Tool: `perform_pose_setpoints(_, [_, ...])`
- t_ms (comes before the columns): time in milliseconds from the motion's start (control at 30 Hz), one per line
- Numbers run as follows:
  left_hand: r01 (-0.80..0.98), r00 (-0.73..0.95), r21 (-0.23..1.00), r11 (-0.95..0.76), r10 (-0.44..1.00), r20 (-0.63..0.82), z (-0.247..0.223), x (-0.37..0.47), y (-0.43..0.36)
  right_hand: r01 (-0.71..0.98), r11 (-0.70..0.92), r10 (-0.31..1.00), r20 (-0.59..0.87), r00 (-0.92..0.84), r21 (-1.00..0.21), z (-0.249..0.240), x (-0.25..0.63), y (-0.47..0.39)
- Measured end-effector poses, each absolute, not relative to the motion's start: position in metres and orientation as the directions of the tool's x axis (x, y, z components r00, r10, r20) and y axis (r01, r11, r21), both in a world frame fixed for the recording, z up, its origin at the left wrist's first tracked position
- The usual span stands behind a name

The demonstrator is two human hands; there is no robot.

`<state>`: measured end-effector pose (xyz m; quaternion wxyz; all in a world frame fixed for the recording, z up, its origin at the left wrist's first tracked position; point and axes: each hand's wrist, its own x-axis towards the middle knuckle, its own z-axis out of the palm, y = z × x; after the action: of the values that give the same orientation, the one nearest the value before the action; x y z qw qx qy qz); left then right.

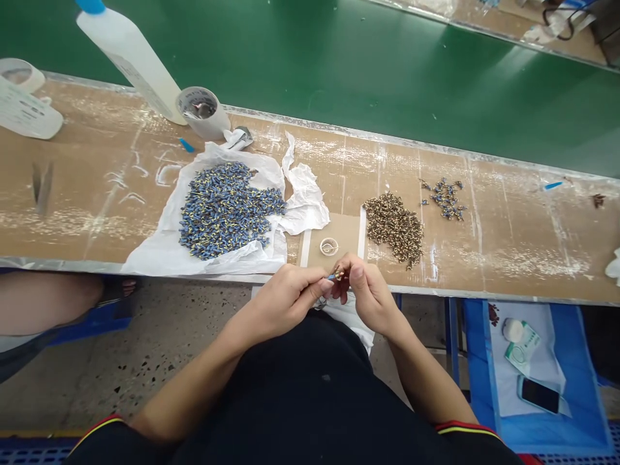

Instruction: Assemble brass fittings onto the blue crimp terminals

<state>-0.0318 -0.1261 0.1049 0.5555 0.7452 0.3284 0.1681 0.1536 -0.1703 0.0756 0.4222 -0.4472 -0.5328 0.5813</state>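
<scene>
My left hand pinches a small blue piece between thumb and fingertips, just past the table's near edge. Close against it, my right hand has its fingers curled, with tiny brass-coloured parts at the fingertips. Whether the blue piece and the brass parts are joined is too small to tell. Beyond my hands sits a small round clear dish with liquid or glue-like content. To its left, a heap of small blue-and-yellow pieces lies on white paper. A pile of brass-coloured parts is on the right.
Farther right is a small group of blue-and-brass pieces. At the back left stand a white bottle and a tape roll; tweezers lie farther left. A blue tray holds a phone. Another person's leg shows at left.
</scene>
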Motion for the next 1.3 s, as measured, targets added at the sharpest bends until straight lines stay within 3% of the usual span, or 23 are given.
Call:
perform_pose_setpoints(167, [0.335, 0.725, 0.922, -0.196, 0.678, -0.119, 0.102, -0.03, -0.126, -0.09, -0.164, 0.955, -0.136, -0.264, -0.982, 0.075, 0.159, -0.172])
perform_pose_setpoints(367, [0.357, 0.714, 0.857, -0.372, 0.701, 0.007, 0.098, -0.017, -0.13, 0.031, -0.196, 0.954, -0.198, -0.223, -0.98, 0.081, 0.167, -0.175])
perform_pose_setpoints(533, [0.473, 0.674, 0.788, -0.395, 0.738, -0.034, 0.088, -0.025, -0.117, 0.083, -0.171, 0.979, -0.178, -0.1, -0.982, 0.071, 0.189, -0.174])
perform_pose_setpoints(633, [0.687, 0.463, 0.658, -0.31, 0.884, -0.068, 0.072, -0.053, -0.093, 0.263, -0.152, 0.979, -0.108, 0.173, -0.953, 0.048, 0.234, -0.164])
perform_pose_setpoints(733, [0.853, 0.26, 0.494, -0.171, 0.958, -0.117, 0.049, -0.081, -0.067, 0.537, -0.264, 0.884, 0.021, 0.466, -0.801, 0.018, 0.293, -0.15])
perform_pose_setpoints(933, [0.947, 0.101, 0.313, -0.076, 0.993, -0.065, 0.024, -0.081, -0.056, 0.65, -0.413, 0.744, 0.175, 0.645, -0.638, -0.025, 0.365, -0.123])
perform_pose_setpoints(1133, [0.952, 0.123, 0.289, -0.104, 0.991, -0.048, 0.029, -0.072, -0.06, 0.664, -0.452, 0.657, 0.281, 0.699, -0.595, -0.039, 0.389, -0.095])
perform_pose_setpoints(1300, [0.92, 0.126, 0.38, -0.1, 0.991, -0.044, 0.043, -0.084, -0.06, 0.629, -0.443, 0.575, 0.335, 0.746, -0.639, -0.044, 0.4, -0.098])
